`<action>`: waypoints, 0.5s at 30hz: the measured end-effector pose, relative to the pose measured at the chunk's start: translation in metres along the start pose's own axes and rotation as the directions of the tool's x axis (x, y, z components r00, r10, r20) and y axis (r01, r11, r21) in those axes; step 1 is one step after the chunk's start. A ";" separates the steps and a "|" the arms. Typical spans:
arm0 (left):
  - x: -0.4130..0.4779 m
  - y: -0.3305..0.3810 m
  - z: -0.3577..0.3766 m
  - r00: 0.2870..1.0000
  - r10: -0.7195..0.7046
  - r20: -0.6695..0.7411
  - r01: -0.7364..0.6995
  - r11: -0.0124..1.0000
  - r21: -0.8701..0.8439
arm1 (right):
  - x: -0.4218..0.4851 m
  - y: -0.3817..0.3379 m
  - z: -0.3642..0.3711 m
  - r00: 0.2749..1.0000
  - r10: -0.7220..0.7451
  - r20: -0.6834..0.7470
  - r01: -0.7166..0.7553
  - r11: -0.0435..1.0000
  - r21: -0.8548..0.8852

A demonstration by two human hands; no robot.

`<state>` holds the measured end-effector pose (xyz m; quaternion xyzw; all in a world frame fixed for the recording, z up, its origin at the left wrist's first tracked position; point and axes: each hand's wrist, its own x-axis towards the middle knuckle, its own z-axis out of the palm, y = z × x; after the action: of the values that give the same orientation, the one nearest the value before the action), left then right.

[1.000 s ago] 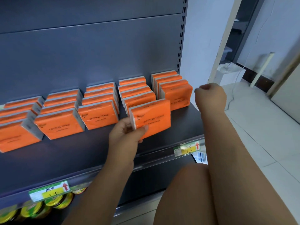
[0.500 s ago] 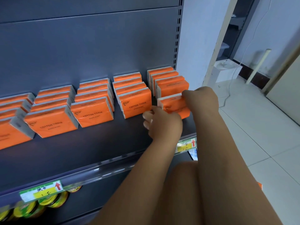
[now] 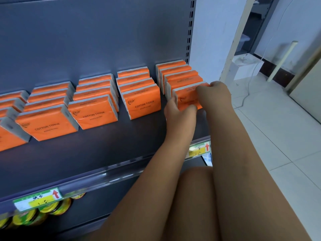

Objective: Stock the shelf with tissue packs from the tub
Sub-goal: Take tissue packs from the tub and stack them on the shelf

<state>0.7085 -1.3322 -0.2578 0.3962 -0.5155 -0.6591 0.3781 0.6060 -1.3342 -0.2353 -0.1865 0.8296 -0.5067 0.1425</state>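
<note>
An orange tissue pack stands upright at the front of the rightmost row on the dark shelf. My left hand grips its lower left corner. My right hand holds its top right edge. Behind it stand three more packs of that row. Several further rows of orange packs marked COTTON TISSUE run leftward along the shelf. The tub is out of view.
The shelf's front rail carries price labels. Yellow-lidded jars sit on the shelf below. My knee is under my arms. To the right are white floor tiles, a white box and a cable.
My left hand carried the pack from the second row from the right over to the rightmost row. My right hand came down onto its top edge, and the pack now stands against that row.
</note>
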 end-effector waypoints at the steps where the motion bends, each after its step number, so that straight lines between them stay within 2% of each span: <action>1: 0.000 0.003 -0.001 1.000 0.009 0.003 -0.009 1.000 0.017 | 0.000 0.000 0.002 1.000 -0.006 0.002 0.006 1.000 -0.001; 4: -0.002 0.013 -0.010 0.999 0.023 0.033 -0.025 0.999 0.039 | -0.003 -0.001 0.005 0.999 0.014 -0.032 -0.014 1.000 -0.003; 6: -0.010 0.018 -0.022 0.999 0.033 0.026 -0.035 0.994 0.104 | -0.011 -0.005 0.006 0.993 0.000 -0.115 0.001 1.000 0.008; 9: -0.025 0.027 -0.053 0.986 0.166 -0.017 -0.154 0.944 0.292 | -0.035 -0.026 0.013 0.960 -0.158 -0.231 0.155 0.987 -0.032; 12: -0.033 0.034 -0.094 0.913 0.405 -0.050 -0.316 0.780 0.541 | -0.066 -0.052 0.042 0.880 -0.460 -0.121 0.458 0.888 -0.046; 15: -0.047 0.043 -0.143 0.847 0.527 -0.071 -0.310 0.597 0.740 | -0.101 -0.066 0.076 0.740 -0.671 0.041 0.672 0.739 -0.047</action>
<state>0.8618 -1.3522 -0.2312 0.4652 -0.7458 -0.2390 0.4126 0.7392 -1.3750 -0.2055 -0.4823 0.7195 -0.4975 -0.0461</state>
